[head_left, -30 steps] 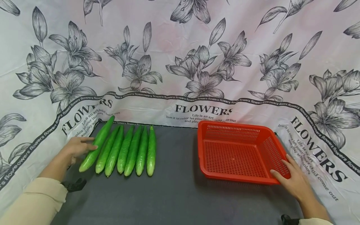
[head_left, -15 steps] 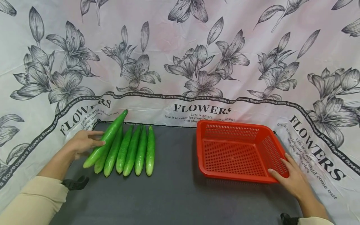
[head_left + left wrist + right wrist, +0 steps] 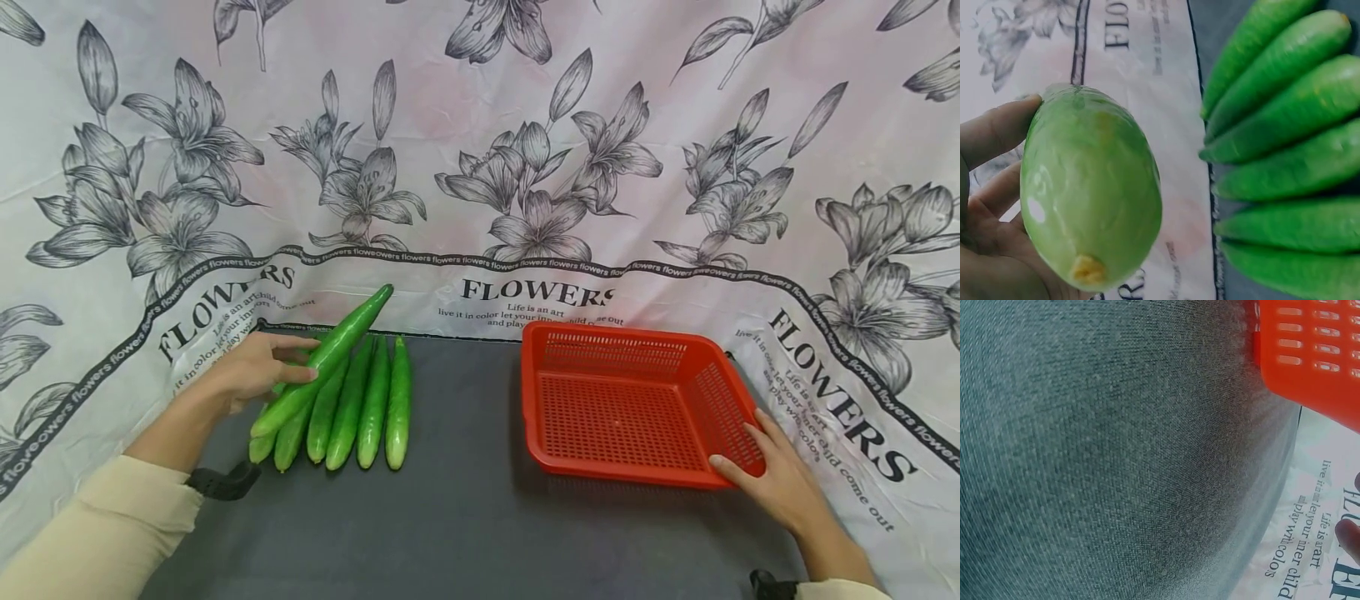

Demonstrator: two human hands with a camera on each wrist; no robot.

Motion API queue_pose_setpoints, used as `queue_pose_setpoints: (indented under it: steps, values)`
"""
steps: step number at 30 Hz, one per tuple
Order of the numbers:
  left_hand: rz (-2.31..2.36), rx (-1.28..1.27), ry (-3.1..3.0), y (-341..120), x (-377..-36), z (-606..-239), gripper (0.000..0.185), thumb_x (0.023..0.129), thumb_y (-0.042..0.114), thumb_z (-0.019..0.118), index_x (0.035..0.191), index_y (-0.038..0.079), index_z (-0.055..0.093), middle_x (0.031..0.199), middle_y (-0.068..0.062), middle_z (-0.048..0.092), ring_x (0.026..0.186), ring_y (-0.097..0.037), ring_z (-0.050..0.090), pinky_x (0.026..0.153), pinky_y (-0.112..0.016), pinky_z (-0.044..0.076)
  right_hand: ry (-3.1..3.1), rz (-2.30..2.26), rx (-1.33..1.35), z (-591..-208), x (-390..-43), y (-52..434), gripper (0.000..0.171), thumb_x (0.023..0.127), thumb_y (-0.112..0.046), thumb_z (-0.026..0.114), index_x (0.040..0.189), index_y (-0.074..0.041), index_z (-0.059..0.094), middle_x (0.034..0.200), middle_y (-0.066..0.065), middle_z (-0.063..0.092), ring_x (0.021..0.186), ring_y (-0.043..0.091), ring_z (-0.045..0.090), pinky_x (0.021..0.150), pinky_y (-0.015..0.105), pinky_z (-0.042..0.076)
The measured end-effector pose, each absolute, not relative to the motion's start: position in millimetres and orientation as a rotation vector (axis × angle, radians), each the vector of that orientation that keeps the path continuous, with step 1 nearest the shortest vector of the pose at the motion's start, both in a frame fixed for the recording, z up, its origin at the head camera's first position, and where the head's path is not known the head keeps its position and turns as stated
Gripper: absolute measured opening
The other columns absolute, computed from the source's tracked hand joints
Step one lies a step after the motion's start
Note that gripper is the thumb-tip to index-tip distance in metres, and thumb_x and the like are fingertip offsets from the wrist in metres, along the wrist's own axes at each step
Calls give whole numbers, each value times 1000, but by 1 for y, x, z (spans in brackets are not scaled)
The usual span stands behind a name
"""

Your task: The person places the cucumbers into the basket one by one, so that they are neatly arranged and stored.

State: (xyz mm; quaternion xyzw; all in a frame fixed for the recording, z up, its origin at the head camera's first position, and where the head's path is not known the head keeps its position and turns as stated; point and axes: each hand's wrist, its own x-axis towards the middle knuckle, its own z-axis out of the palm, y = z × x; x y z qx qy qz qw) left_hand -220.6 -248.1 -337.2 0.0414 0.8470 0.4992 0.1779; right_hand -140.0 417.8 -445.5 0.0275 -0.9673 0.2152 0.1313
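In the head view my left hand (image 3: 258,371) grips a green cucumber (image 3: 330,358) between thumb and fingers. It is lifted and tilted, its far tip pointing up and right, over a row of several cucumbers (image 3: 398,408) on the left of the table. Seen from the left wrist, the held cucumber (image 3: 1091,194) faces the camera with its pale blunt end, the row to its right. My right hand (image 3: 787,475) holds the near right corner of a red plastic basket (image 3: 637,477), thumb at the front rim, fingers along the right side. Nothing lies in the basket.
The dark grey table (image 3: 450,533) runs up to a white curtain (image 3: 420,292) printed with flowers and lettering, which hangs behind and along both sides. A stretch of table separates the cucumber row from the basket.
My left hand has moved right and up with the cucumber, from the row's left end to above the row, tilting it further right. My right hand has stayed at the basket corner.
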Motion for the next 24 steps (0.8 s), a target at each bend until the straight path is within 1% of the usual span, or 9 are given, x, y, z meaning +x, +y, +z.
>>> queue_pose_setpoints:
  steps: [4,5,6,11,12,19,22,24]
  values:
    - [1421,149,2380,-231,-223,-331,66,72,26,69,131,13,41,127,-18,37,105,-36,45,71,-46,46,-2834,629,78,-446,-139,419,78,77,-40,61,131,7,29,144,7,5,124,40,11,81,62,19]
    - [1420,157,2380,-227,-223,-329,65,72,25,70,130,15,42,127,-17,38,102,-34,47,68,-44,47,-2841,625,69,-445,-139,419,79,77,-41,60,131,7,29,144,7,5,124,40,11,81,62,20]
    - [1421,168,2381,-223,-224,-328,64,72,25,70,129,15,43,126,-17,39,100,-32,49,67,-42,47,-2846,620,62,-445,-139,419,79,77,-42,60,131,7,29,144,7,5,124,40,12,80,62,20]
    - [1428,223,2372,-203,-226,-323,60,72,25,70,127,17,46,122,-14,42,94,-27,52,64,-39,48,-2840,621,46,-444,-140,419,80,77,-43,60,131,6,28,143,9,6,122,42,14,79,62,21]
    - [1429,230,2367,-199,-226,-323,59,72,24,70,126,17,47,121,-14,42,96,-27,51,67,-40,47,-2834,626,48,-444,-141,419,80,76,-42,61,131,6,28,143,10,7,122,42,15,79,62,22]
    - [1412,269,2341,-170,-230,-322,55,72,25,70,123,21,50,121,-11,43,93,-26,53,65,-40,46,-2832,622,39,-443,-143,420,79,76,-43,61,129,7,31,142,13,10,120,43,18,78,61,23]
    - [1416,293,2314,-158,-232,-322,55,72,23,71,123,22,50,121,-11,43,97,-27,51,71,-43,45,-2843,612,29,-444,-143,420,81,76,-45,60,130,7,30,142,13,9,120,43,18,78,61,23]
    - [1417,301,2303,-150,-233,-322,54,71,23,72,122,23,51,121,-9,44,98,-27,51,71,-43,45,-2850,615,30,-445,-142,419,82,76,-46,60,130,7,29,143,13,8,120,43,17,78,61,23]
